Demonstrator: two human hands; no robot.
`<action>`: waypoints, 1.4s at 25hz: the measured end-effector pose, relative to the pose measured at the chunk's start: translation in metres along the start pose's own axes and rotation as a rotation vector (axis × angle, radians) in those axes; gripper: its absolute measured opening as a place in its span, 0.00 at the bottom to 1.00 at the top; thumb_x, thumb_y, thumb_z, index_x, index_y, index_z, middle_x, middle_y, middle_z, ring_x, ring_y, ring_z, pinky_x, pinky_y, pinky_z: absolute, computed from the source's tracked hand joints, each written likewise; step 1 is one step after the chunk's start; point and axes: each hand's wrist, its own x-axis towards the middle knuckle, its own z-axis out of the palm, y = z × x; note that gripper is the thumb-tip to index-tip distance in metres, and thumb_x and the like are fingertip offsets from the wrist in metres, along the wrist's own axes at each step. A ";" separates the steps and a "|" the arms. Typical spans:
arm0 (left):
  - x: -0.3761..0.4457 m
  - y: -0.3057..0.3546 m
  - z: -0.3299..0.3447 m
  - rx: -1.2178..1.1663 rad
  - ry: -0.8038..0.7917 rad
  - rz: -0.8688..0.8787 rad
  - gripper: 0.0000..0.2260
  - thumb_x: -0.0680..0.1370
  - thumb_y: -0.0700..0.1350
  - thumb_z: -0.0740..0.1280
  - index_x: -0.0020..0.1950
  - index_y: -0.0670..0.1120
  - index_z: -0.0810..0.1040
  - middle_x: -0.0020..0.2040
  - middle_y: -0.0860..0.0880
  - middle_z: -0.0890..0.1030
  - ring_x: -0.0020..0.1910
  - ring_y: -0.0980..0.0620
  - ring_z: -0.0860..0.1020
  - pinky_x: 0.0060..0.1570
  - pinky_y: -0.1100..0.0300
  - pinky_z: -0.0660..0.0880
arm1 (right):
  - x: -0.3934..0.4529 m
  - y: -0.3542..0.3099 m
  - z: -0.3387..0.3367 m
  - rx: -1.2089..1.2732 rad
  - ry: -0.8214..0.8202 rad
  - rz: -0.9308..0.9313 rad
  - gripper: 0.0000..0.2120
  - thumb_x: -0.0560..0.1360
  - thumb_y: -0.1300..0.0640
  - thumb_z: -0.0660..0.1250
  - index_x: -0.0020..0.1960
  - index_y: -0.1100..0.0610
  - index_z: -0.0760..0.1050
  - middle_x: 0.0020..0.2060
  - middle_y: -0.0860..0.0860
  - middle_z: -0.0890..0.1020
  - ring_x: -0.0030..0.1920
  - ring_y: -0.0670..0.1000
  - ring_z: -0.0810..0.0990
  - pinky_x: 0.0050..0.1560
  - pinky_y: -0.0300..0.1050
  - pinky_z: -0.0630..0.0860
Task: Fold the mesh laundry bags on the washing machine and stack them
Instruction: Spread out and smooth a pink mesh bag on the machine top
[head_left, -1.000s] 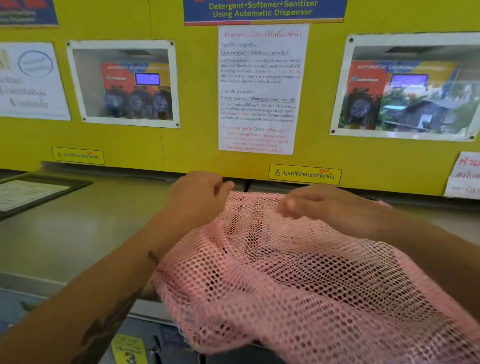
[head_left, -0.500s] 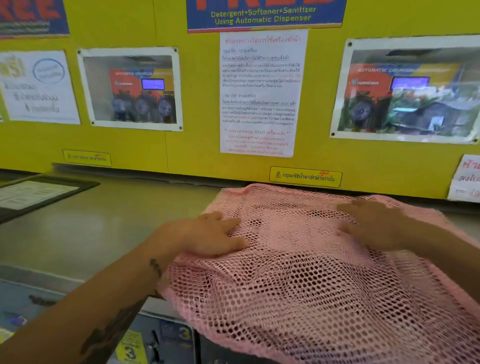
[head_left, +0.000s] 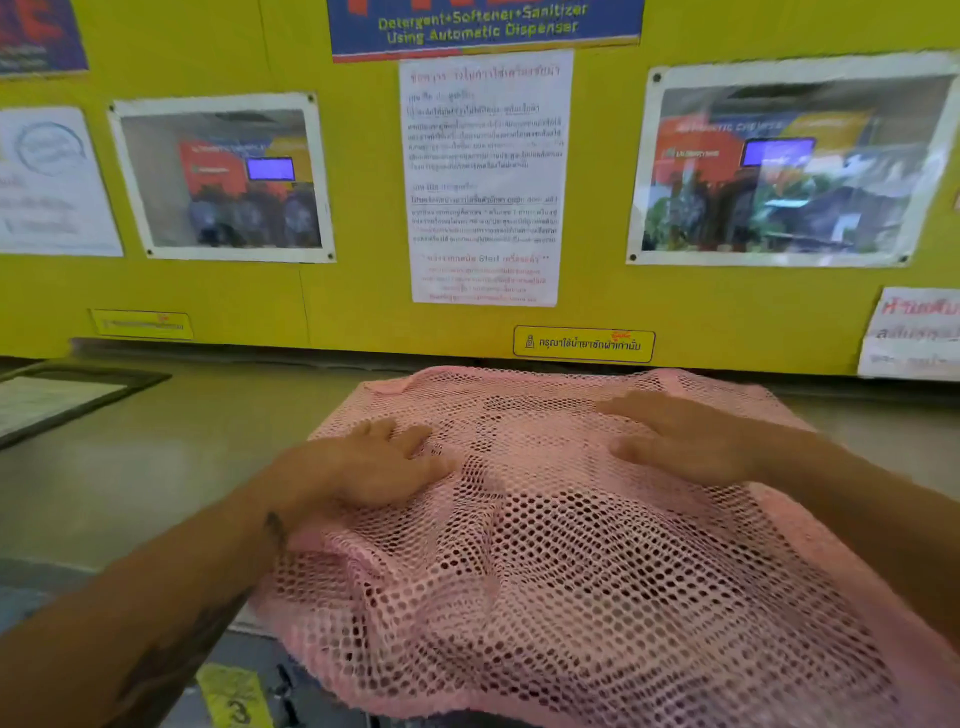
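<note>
Head view: a pink mesh laundry bag (head_left: 561, 561) lies spread over the grey top of the washing machine (head_left: 156, 467), its far edge close to the foot of the yellow wall panel (head_left: 358, 291) and its near part hanging over the machine's front edge. The mesh is rumpled, with overlapping layers showing as denser patches across the middle. The left hand (head_left: 374, 462) lies palm down on the bag's left portion, fingers extended and flat, gripping nothing; a tattoo marks the forearm behind it. The right hand (head_left: 685, 441) lies palm down on the bag's upper right portion, fingers likewise spread flat, gripping nothing. The two hands are well apart, with bare mesh between them. A dark-framed notice (head_left: 57, 400) lies on the machine top at far left, clear of the bag. On the wall hang a white instruction sheet (head_left: 485, 176), two windowed panels showing dispenser units, and a yellow warning sticker (head_left: 584, 344) just above the bag's far edge. A yellow label bearing the numeral 3 (head_left: 234, 701) shows on the machine front, bottom left.
</note>
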 end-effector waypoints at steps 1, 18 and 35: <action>-0.007 -0.005 -0.008 0.048 -0.018 -0.003 0.34 0.78 0.69 0.48 0.80 0.55 0.48 0.81 0.45 0.48 0.79 0.42 0.48 0.75 0.44 0.49 | -0.006 0.008 -0.002 -0.067 -0.016 0.047 0.34 0.75 0.29 0.49 0.78 0.41 0.51 0.80 0.50 0.52 0.79 0.52 0.50 0.76 0.63 0.50; 0.062 0.002 -0.015 -0.081 0.299 0.180 0.25 0.78 0.64 0.54 0.68 0.52 0.72 0.72 0.45 0.70 0.68 0.46 0.70 0.70 0.45 0.65 | -0.047 0.034 0.027 -0.070 -0.016 0.337 0.36 0.73 0.29 0.42 0.78 0.39 0.44 0.80 0.48 0.46 0.79 0.55 0.46 0.74 0.70 0.47; 0.045 0.031 0.012 -0.010 0.136 0.266 0.33 0.74 0.71 0.40 0.78 0.64 0.43 0.81 0.52 0.44 0.80 0.47 0.46 0.73 0.33 0.43 | -0.046 0.036 0.027 -0.052 -0.032 0.341 0.34 0.76 0.30 0.43 0.78 0.40 0.42 0.80 0.48 0.46 0.80 0.54 0.46 0.74 0.69 0.45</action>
